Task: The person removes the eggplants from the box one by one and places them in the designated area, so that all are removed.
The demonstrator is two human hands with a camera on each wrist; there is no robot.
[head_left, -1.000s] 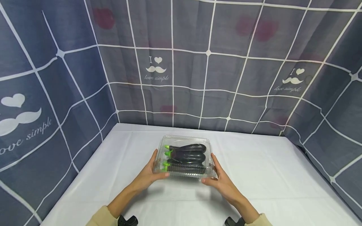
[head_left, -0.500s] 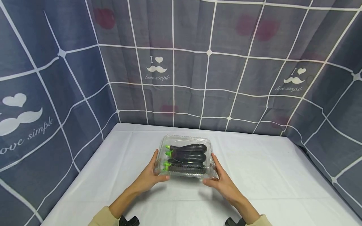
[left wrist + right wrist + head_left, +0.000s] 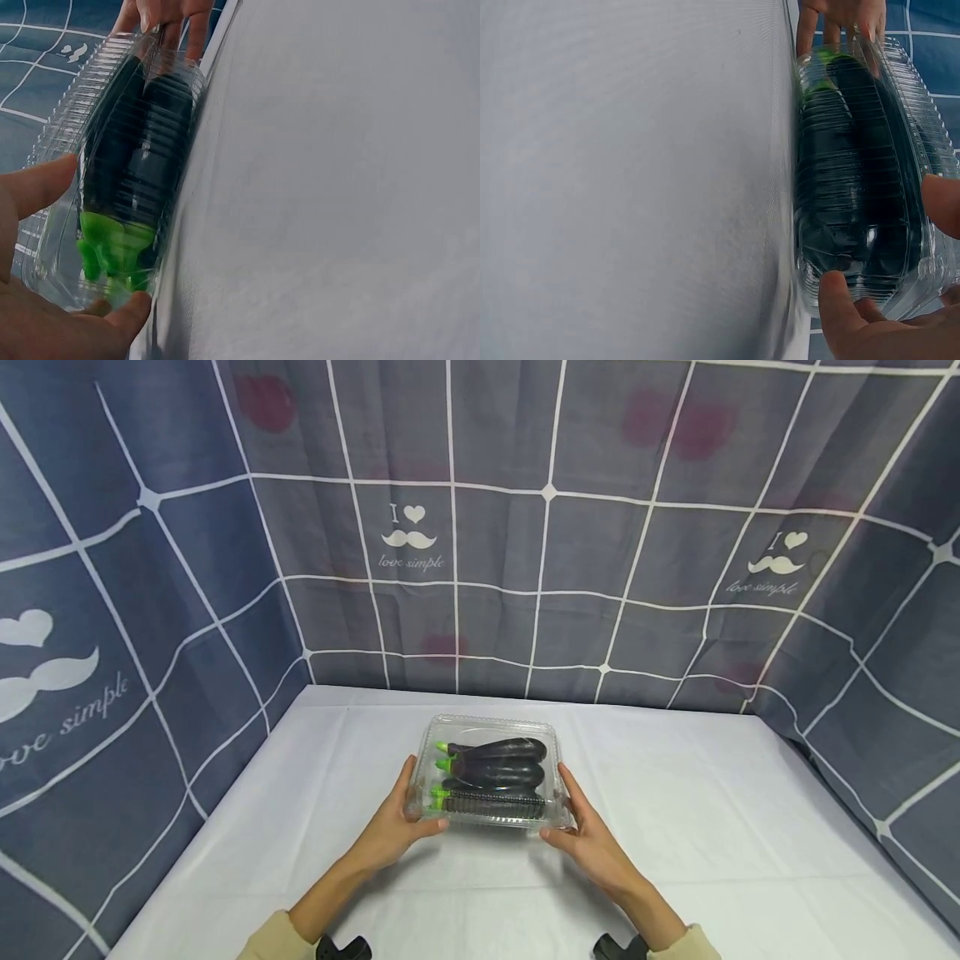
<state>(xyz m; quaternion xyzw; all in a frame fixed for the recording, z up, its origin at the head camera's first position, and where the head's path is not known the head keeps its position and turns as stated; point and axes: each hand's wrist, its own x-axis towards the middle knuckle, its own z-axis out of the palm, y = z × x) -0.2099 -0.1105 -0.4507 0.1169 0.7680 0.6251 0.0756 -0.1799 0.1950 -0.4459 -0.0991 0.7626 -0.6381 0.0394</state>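
Observation:
A clear plastic clamshell box (image 3: 468,727), lid down, is in front of me in the head view. Inside lie several dark purple eggplants (image 3: 498,772), their green stem ends to the left. My left hand (image 3: 386,831) grips the box's left end, thumb along the near edge; in the left wrist view its fingers (image 3: 120,319) bend around the lower corner by the stems. The opposite end is in my right hand (image 3: 592,843), whose thumb (image 3: 941,202) is on the ridged rim while the other fingers reach underneath. The box stays close over the white table, the hands' shadows just below.
White cloth covers the table (image 3: 720,827). Grey-blue curtains (image 3: 495,543) with white grid lines and printed lettering stand behind it and along both sides. Black wrist mounts (image 3: 343,947) show at the bottom edge below the sleeves.

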